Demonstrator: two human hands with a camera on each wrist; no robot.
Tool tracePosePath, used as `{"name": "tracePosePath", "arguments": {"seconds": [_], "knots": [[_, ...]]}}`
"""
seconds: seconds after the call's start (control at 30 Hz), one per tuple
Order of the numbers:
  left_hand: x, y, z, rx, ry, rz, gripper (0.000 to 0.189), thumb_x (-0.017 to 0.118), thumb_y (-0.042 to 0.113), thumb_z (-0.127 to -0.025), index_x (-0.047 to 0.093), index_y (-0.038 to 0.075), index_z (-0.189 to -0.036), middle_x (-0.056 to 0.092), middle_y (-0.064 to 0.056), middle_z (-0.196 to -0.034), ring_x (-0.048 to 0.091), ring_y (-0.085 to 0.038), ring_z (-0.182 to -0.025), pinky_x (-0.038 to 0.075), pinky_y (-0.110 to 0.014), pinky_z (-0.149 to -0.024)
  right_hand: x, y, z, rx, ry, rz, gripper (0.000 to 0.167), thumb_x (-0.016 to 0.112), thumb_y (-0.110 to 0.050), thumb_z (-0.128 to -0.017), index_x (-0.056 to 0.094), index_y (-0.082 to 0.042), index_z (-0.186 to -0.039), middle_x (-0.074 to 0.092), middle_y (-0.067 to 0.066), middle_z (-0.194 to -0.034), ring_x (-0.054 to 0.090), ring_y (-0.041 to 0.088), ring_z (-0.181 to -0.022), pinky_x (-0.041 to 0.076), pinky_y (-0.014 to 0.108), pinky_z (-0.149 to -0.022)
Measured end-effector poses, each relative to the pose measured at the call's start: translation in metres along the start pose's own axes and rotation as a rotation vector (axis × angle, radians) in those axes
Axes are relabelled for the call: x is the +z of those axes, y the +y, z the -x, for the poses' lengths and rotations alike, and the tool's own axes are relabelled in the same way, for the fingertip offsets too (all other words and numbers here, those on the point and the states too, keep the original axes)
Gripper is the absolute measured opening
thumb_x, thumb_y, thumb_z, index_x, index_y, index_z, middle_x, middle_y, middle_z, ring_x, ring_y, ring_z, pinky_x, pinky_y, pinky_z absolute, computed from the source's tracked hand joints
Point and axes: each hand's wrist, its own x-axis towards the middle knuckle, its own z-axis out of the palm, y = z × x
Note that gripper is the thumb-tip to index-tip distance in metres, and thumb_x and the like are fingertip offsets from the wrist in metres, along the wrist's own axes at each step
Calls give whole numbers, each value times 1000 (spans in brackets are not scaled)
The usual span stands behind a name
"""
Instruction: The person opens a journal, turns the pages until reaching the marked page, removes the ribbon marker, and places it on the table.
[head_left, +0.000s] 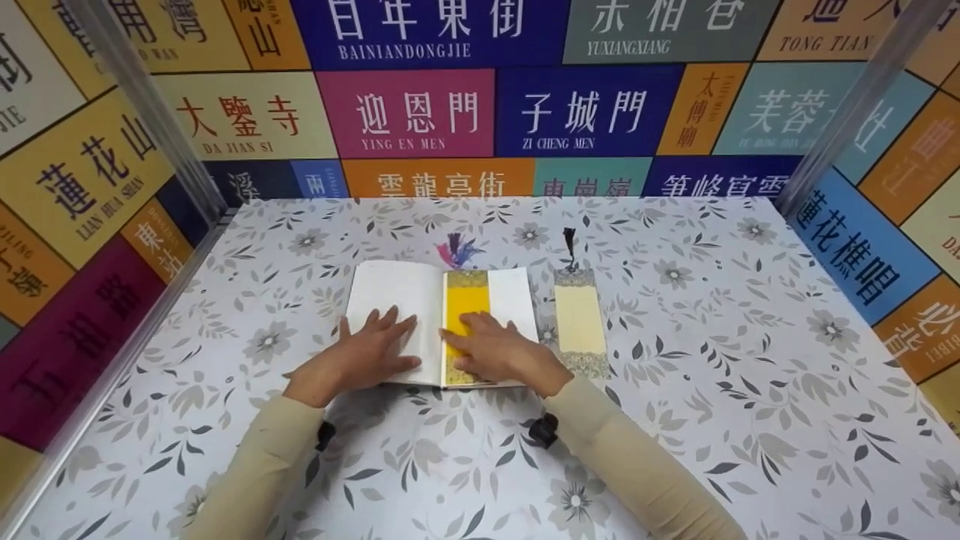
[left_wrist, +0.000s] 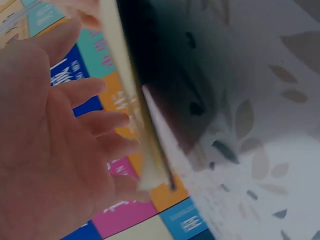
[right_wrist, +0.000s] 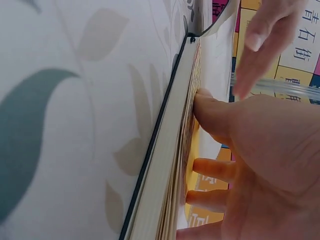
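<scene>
An open book point(head_left: 394, 285) with blank white pages lies on the table in the head view. My left hand point(head_left: 364, 352) is over its left page, fingers spread. On the right page, along the fold, lies a yellow bookmark point(head_left: 467, 296) with patterned ends, its pink, purple and blue tassel point(head_left: 457, 251) hanging past the book's top edge. My right hand point(head_left: 499, 349) rests on the bookmark with spread fingers. In the right wrist view the thumb and fingertips touch the bookmark point(right_wrist: 192, 155) above the stacked pages point(right_wrist: 172, 135). Neither hand grips anything.
Right of the book lies a cream bookmark point(head_left: 579, 319) with grey speckled ends and a black tassel point(head_left: 569, 244). A floral cloth point(head_left: 420, 465) covers the table. Panels of coloured signs point(head_left: 420, 112) stand at the back and both sides, with clear posts point(head_left: 161, 127) at the corners.
</scene>
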Motion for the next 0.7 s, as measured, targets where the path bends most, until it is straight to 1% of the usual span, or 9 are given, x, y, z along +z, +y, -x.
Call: {"name": "tracePosePath", "arguments": {"seconds": [0.1,0.17,0.3,0.4,0.53,0.63,0.7], "knots": [[4,0,-12,-18,-59,-9,79,55,52,-99,22,17,-161,8,-21,-168,6,-49,-154,0,-75,-118,0,0,0,-14,16,14,58,47,-36,-105,27,-32,-159,17,13,-168,13,37,-157,16,67,-122],[6,2,-17,-24,-80,-12,83,56,54,-97,19,17,-162,6,-21,-168,4,-49,-154,1,-74,-119,-1,1,0,-26,20,20,58,48,-36,-105,27,-32,-159,19,14,-168,14,37,-156,18,68,-121],[12,4,-26,-33,-107,-27,92,57,59,-94,13,17,-163,4,-22,-168,7,-49,-154,9,-74,-119,-3,2,0,-38,20,38,58,49,-37,-105,28,-33,-158,22,15,-166,17,39,-155,19,69,-120],[13,3,-30,-47,-133,-22,95,58,60,-94,9,17,-163,2,-22,-168,7,-48,-154,13,-72,-119,-4,3,-1,-49,19,36,58,50,-38,-104,29,-33,-158,24,16,-165,20,39,-153,20,71,-119],[12,4,-32,-64,-144,-20,96,59,60,-93,9,17,-163,1,-24,-168,7,-47,-154,15,-72,-119,-7,4,-2,-55,40,20,58,53,-39,-103,34,-31,-157,28,15,-164,25,38,-150,22,71,-117],[10,6,-31,-90,-158,-36,95,58,60,-94,10,17,-163,3,-25,-167,8,-48,-154,16,-70,-120,-9,4,-3,-46,54,-2,59,57,-40,-101,37,-29,-156,31,14,-163,27,37,-150,22,71,-118],[10,8,-30,-111,-171,-44,94,58,61,-93,11,17,-163,3,-25,-167,8,-48,-154,16,-68,-121,-10,4,-4,-48,59,-30,61,60,-40,-99,39,-25,-155,34,14,-162,30,37,-149,22,71,-118]]}}
